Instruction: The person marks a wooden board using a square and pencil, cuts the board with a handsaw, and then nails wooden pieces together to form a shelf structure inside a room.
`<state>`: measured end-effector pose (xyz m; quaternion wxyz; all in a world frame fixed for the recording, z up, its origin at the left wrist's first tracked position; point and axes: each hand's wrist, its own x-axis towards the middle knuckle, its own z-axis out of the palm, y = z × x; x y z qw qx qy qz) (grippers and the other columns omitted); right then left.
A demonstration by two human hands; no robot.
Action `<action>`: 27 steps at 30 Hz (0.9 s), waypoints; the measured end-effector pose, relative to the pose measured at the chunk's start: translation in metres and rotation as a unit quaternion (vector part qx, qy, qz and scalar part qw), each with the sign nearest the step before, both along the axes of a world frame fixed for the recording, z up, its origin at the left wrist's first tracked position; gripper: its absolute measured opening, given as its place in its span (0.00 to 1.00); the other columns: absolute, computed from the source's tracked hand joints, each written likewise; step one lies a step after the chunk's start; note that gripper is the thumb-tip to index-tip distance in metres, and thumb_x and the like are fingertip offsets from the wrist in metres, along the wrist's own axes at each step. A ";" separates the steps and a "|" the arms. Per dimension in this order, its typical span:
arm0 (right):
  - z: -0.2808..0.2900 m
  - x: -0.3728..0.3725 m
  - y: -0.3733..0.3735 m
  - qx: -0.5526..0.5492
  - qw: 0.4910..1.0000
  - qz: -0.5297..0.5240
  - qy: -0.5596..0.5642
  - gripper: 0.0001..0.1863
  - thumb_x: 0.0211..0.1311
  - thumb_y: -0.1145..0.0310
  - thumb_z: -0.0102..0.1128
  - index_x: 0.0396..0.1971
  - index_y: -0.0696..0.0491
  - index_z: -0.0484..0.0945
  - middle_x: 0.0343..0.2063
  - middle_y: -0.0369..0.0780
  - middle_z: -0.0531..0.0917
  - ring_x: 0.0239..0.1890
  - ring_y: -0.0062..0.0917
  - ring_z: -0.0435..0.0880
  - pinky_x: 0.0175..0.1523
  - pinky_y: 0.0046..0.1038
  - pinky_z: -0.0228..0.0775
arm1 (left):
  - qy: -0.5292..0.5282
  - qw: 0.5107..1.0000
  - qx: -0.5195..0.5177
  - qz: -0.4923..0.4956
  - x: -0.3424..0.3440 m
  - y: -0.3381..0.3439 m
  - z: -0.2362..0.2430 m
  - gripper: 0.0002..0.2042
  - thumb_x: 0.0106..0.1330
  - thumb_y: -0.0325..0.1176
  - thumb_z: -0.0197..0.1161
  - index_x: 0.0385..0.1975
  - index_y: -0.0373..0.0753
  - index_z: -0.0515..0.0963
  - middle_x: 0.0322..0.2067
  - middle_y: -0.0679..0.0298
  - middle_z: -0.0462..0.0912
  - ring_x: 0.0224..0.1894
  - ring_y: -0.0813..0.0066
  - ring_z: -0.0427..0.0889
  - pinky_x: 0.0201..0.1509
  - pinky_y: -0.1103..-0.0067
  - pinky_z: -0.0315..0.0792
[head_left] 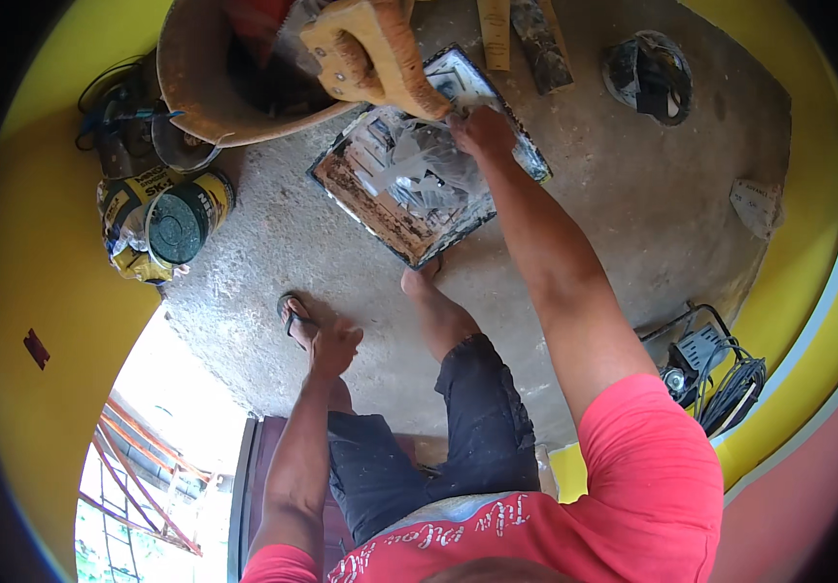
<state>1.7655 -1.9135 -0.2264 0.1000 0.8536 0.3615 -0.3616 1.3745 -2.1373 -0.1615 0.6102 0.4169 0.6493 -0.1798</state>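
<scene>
At upper centre of the frame, the right hand [482, 131] pinches the crumpled clear plastic sheet [419, 165] lying on a square, mortar-stained board [380, 219] on the concrete floor [632, 194]. The left hand [334, 347], at lower centre, hangs loosely curled and empty. A wooden-handled saw [375, 53] juts from the round basin [195, 87] at upper left.

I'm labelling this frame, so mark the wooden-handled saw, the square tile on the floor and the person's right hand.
wooden-handled saw [372, 51]: head view, on the pale wooden handle.
square tile [392, 216]: head view, on its smeared lower-left face.
right hand [482, 131]: head view, on the back of the hand at the tile's upper edge.
</scene>
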 end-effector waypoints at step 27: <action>0.046 -0.010 -0.247 0.190 0.969 0.115 0.112 0.08 0.59 0.66 0.56 0.28 0.56 0.78 0.28 0.49 0.83 0.33 0.42 0.83 0.38 0.42 0.74 | 0.046 0.996 0.061 -0.050 -0.033 0.006 0.190 0.22 0.59 0.46 0.65 0.49 0.39 0.80 0.42 0.49 0.85 0.47 0.55 0.84 0.54 0.67 0.75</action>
